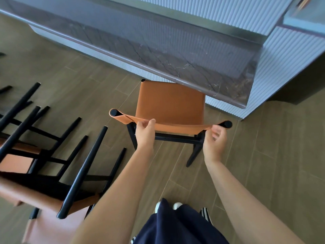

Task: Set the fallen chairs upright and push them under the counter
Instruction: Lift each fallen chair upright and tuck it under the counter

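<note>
Progress looks partial: one upright chair [169, 101] stands on its four legs facing the counter [158, 55], the front edge of its seat just beneath the overhanging worktop, so it seems to need pushing further in. At least two fallen chairs [44, 155] lie in a tangle at the left, legs pointing up and outward, not yet touched.

The left hand [145, 131] pinches the top edge of the backrest [175, 126] between thumb and curled fingers, left of centre. The right hand [215, 138] curls round the same edge at its right end, just beside the round black post cap; how firm that hold is I cannot tell.

Seat and backrest are smooth tan leather, the backrest a sling wrapped round two posts. The frames are slim matt black rods that taper toward the feet. The counter has a dark veined stone top with a rounded edge over pale fluted panels. The floor [263, 155] is brown wood-look planks.
</note>
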Tool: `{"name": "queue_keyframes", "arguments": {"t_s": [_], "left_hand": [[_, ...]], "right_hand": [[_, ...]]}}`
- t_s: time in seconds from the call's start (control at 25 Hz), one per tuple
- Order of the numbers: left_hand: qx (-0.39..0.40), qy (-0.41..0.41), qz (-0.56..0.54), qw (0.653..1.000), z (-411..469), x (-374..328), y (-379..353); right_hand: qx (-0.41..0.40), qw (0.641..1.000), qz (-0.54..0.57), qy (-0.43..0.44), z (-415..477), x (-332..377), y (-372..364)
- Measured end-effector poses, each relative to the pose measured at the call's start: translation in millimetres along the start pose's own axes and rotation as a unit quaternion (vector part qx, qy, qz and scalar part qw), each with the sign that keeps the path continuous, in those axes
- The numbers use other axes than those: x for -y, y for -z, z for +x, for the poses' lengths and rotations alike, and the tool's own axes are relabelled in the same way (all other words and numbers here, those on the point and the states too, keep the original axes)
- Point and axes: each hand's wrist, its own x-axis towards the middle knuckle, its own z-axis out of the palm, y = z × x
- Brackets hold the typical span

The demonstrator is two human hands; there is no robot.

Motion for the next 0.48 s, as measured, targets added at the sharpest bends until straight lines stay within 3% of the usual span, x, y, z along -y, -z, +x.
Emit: {"name": "queue_keyframes", "arguments": {"t_s": [0.12, 0.24, 0.36, 0.48], "left_hand": [[0.039, 0.115, -0.084, 0.989, 19.8, -13.6, 4.7], [0.056, 0.179, -0.131, 0.973, 32.9, -25.2, 6.6], [0.068, 0.211, -0.145, 0.964, 42.7, -26.9, 2.2], [0.054, 0.229, -0.161, 0.959, 55.6, -31.4, -4.0]], "right_hand": [[-0.001, 0.992, 0.054, -0.11, 0.8, 7.1, -11.0], [0.032, 0.977, 0.087, -0.192, 7.4, 12.9, -25.0], [0.068, 0.934, 0.166, -0.309, 19.3, 19.2, -36.3], [0.085, 0.895, 0.23, -0.373, 36.9, 27.4, -46.4]]}}
